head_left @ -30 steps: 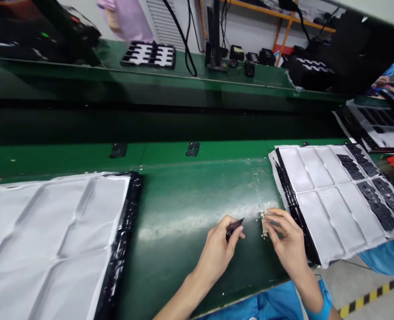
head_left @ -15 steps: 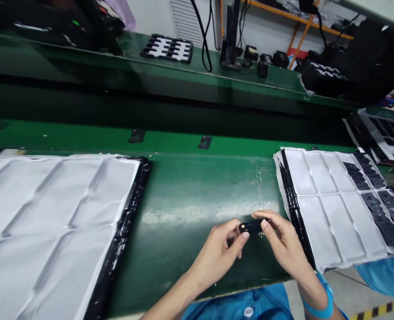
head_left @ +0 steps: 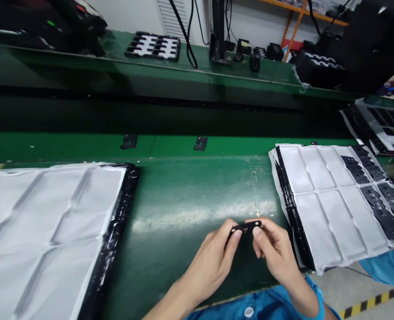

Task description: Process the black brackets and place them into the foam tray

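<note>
Between my two hands is a small flat black plastic part (head_left: 246, 227) with light spots near its ends, seen nearly edge-on. My left hand (head_left: 217, 249) pinches its left end between thumb and fingers. On the right end, my right hand (head_left: 272, 244) has thumb and fingers closed, the other fingers curled beneath. Both hands are above the green bench (head_left: 183, 195), near its front edge. To the right lies a tray (head_left: 313, 213) lined with white sheet, several black parts (head_left: 380, 211) filling its right-hand compartments. At left is another white-lined tray (head_left: 50, 213) with a black rim.
Two black parts, one on the left (head_left: 129, 141) and one near the middle (head_left: 201, 143), lie on the bright green strip. Behind them a dark channel runs across. The back ledge carries a black-and-white tray (head_left: 153, 46) and a black stand (head_left: 219, 44). Blue cloth (head_left: 388, 266) shows at right.
The black part has tilted from showing its broad face to nearly edge-on, both hands still on it. My hands have shifted slightly left, and the camera view has turned a little.
</note>
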### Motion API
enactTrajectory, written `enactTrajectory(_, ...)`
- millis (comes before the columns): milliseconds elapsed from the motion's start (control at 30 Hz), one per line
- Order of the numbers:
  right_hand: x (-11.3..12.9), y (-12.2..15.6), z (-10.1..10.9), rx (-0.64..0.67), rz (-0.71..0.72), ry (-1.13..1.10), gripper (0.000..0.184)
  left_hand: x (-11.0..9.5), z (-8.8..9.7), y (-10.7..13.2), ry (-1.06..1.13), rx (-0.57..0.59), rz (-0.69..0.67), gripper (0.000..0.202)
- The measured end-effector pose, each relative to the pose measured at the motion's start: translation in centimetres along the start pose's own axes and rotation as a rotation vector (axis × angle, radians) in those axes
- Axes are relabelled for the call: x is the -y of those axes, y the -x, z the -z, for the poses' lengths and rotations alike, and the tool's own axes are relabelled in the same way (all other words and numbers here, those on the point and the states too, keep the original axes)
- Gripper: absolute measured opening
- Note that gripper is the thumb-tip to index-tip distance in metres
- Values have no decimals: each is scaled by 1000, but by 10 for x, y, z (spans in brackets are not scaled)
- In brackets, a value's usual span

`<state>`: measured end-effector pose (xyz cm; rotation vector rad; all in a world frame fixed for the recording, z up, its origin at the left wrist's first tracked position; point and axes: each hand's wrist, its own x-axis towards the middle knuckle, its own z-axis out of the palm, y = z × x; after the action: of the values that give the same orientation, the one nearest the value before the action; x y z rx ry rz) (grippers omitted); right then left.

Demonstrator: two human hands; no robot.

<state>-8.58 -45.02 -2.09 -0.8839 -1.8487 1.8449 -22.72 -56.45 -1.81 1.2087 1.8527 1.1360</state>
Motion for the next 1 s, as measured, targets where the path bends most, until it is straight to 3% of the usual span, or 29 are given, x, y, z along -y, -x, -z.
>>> enactTrajectory(267,-5,-5,-11,-67,63,-59,36,3,-3,9,-108,-26,-40,23)
enactTrajectory(600,-15,-12,-9,-78,103,-48,38,2,-10,5,-76,-18,-5,26)
enactTrajectory(1000,-17,-14,-9,-48,85,-34,23,13,-8,5,-55,-8,54,27)
